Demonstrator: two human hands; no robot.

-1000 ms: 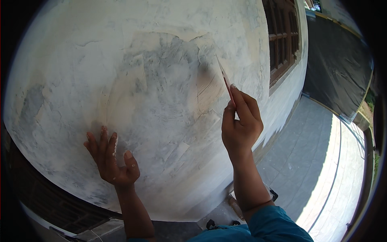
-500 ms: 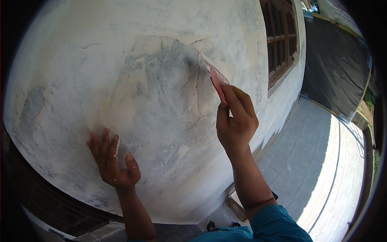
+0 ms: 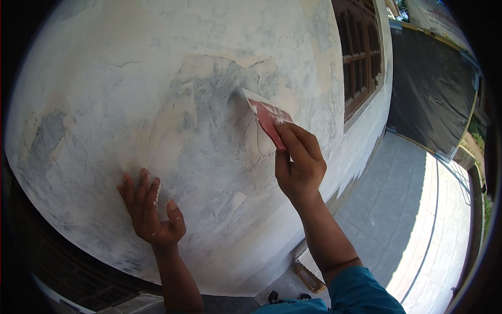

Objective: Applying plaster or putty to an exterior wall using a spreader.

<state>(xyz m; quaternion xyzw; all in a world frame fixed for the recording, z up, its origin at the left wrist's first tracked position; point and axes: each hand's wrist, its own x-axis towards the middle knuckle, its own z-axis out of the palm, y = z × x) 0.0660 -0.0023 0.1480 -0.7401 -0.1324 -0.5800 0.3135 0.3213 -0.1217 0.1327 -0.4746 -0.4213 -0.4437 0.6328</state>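
In front of me stands a wall (image 3: 110,99) coated with patchy white and grey filler, with ridges and scraped streaks. My right hand (image 3: 302,162) grips a putty knife (image 3: 269,119) by its red handle end; white filler is smeared over its broad red body. The knife's pale edge points up and left, at or very near the wall beside a cracked, raised line of filler. My left hand (image 3: 151,212), specked with white, is spread with its fingers up against the wall at the lower left, holding nothing.
A brown wooden window (image 3: 361,57) is set in the wall at the upper right. Beyond it hangs a dark plastic sheet (image 3: 431,89) on a frame. Grey floor tiles (image 3: 384,183) run along the right. A yellowish object (image 3: 309,278) lies low, near the wall's foot.
My right hand has moved slightly down and left, and the putty knife has turned so more of its flat face shows. My left hand remains spread at the wall.
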